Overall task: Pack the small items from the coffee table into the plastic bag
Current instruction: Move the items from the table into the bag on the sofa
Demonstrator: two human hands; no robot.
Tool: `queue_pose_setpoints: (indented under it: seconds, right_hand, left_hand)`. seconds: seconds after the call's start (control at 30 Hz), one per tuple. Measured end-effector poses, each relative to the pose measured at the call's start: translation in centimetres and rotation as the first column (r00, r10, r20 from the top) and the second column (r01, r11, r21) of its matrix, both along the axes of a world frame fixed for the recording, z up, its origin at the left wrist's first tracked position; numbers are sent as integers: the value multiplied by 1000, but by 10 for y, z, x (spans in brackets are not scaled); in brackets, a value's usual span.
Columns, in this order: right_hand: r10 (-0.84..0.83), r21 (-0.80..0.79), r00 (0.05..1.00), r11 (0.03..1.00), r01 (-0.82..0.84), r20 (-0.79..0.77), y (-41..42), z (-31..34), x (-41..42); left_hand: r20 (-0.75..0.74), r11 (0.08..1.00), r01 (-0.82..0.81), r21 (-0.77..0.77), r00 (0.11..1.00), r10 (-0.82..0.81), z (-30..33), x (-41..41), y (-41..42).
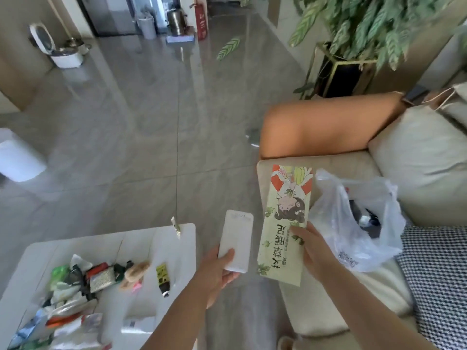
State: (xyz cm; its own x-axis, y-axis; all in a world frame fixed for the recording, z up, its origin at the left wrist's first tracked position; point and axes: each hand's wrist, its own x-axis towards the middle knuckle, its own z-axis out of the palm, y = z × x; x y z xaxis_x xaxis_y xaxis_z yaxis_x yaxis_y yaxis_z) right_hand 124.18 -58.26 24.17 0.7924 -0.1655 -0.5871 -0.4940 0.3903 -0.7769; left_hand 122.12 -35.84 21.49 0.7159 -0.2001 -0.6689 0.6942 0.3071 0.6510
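My left hand [219, 269] grips a flat white packet [236, 243] by its near end, between the coffee table and the sofa. My right hand [310, 248] pinches the lower edge of a long pale-green box [285, 218] printed with a cartoon figure. Just to the right of the box, a translucent plastic bag [353, 223] lies open on the sofa seat with dark items inside. On the white coffee table [151, 241] at lower left lie several small items [101, 276], among them a yellow-black packet [163, 276] and a beige hair clip [134, 272].
The beige sofa [417, 157] has an orange cushion [323, 125] and a checkered throw [439, 281]. A potted plant [353, 29] stands behind it. A white bin [17, 155] sits at the left on the grey tiled floor [151, 109].
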Motion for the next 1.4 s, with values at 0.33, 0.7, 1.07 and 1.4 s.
queue_pose_setpoints:
  seconds: [0.33, 0.7, 1.07, 1.4]
  right_hand:
    - [-166, -46, 979, 984, 172, 115, -175, 20, 34]
    - [-202, -397, 959, 878, 268, 201, -292, -3, 88]
    - [216, -637, 958, 715, -288, -191, -290, -89, 85]
    - [377, -690, 823, 454, -564, -425, -305, -103, 78]
  left_hand:
    - [47, 990, 138, 35, 989, -139, 28, 56, -171]
    - [140, 962, 222, 156, 959, -244, 26, 136, -322]
    - [67, 890, 88, 448, 989, -131, -25, 154, -355]
    - [-11, 841, 143, 522, 987, -161, -32, 120, -336]
